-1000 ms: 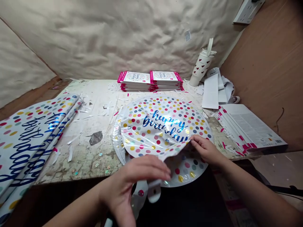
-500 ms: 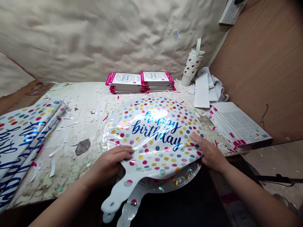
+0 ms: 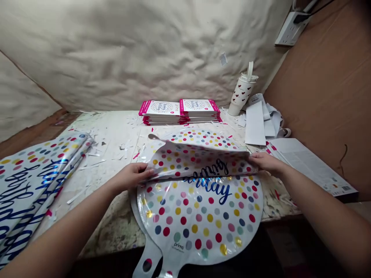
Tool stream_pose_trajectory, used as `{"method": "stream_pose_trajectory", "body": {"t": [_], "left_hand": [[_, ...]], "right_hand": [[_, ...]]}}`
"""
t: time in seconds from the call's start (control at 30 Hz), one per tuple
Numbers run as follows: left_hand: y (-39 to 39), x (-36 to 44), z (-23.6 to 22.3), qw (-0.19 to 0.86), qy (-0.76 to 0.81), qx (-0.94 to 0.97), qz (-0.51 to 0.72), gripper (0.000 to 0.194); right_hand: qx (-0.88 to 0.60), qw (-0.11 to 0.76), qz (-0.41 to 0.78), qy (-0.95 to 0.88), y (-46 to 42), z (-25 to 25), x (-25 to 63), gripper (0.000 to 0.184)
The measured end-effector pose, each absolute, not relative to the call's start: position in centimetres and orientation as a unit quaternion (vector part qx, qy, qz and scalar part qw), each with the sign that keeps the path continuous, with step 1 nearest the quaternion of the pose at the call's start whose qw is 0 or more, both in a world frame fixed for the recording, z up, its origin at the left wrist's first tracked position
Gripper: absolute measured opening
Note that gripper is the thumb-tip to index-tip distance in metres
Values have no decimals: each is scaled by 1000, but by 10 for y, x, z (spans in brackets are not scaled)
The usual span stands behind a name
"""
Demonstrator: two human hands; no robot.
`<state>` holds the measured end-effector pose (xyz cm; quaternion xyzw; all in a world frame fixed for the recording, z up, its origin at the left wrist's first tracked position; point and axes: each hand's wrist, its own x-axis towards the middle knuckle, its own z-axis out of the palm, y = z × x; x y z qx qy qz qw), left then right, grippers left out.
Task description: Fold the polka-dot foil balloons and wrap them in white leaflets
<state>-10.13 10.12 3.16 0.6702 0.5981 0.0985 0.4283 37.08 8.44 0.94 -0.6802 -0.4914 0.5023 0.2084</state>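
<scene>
A flat round foil balloon [image 3: 199, 216], white with coloured dots and blue "happy birthday" lettering, lies on the worn table [image 3: 116, 135], its neck hanging over the front edge. Its far half [image 3: 199, 160] is folded toward me over the middle. My left hand [image 3: 131, 177] pinches the left end of the fold. My right hand [image 3: 265, 162] grips the right end. Another balloon of the same print shows underneath at the far side.
Two stacks of pink-edged packaged cards [image 3: 181, 111] sit at the back. A heart-print tumbler with a straw [image 3: 242, 92], loose white paper strips [image 3: 256, 119] and printed sheets [image 3: 311, 166] lie right. Folded dotted balloons [image 3: 31, 181] lie left. A power strip [image 3: 291, 25] hangs upper right.
Half a second ago both hands pressed the balloon flat on its near edges. They have moved to its sides, and the far half now lies folded over toward me.
</scene>
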Motion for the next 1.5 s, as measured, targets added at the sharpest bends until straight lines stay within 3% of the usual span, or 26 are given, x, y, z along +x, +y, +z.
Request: {"method": "stream_pose_trajectory", "body": {"t": [0.17, 0.3, 0.43, 0.53, 0.6, 0.7, 0.87, 0.97, 1.1, 1.23, 1.33, 1.5], "left_hand": [[119, -97, 23, 208, 678, 701, 72, 42], [118, -91, 27, 126, 716, 685, 52, 46], [84, -71, 22, -16, 607, 791, 80, 51], [55, -59, 7, 10, 524, 851, 32, 55], [43, -56, -2, 25, 539, 842, -6, 61], [39, -55, -7, 22, 559, 828, -32, 63], [41, -53, -6, 8, 567, 823, -42, 60], [41, -55, -7, 10, 566, 824, -36, 58], [44, -50, -1, 32, 565, 823, -41, 58], [44, -9, 8, 25, 536, 844, 3, 66], [41, 28, 4, 73, 525, 848, 6, 78], [36, 43, -10, 104, 524, 845, 15, 83]], "right_hand": [[-699, 202, 487, -483, 110, 6, 360, 37], [-725, 202, 429, -499, 116, 0, 352, 36], [-759, 186, 348, -518, 119, -4, 355, 36], [-797, 165, 272, -514, 122, 4, 355, 35], [-827, 158, 160, -515, 119, 15, 338, 41], [-750, 177, -12, -637, 102, 27, 268, 55], [-487, 111, 86, -862, 58, 12, 154, 69], [-548, 53, 130, -825, 42, -2, 195, 74], [-727, 36, 75, -682, 19, 1, 306, 74], [-729, 39, 33, -683, 0, 2, 317, 62], [-733, 69, 91, -670, 10, -7, 281, 70], [-807, 242, 190, -505, 57, -2, 248, 79]]}}
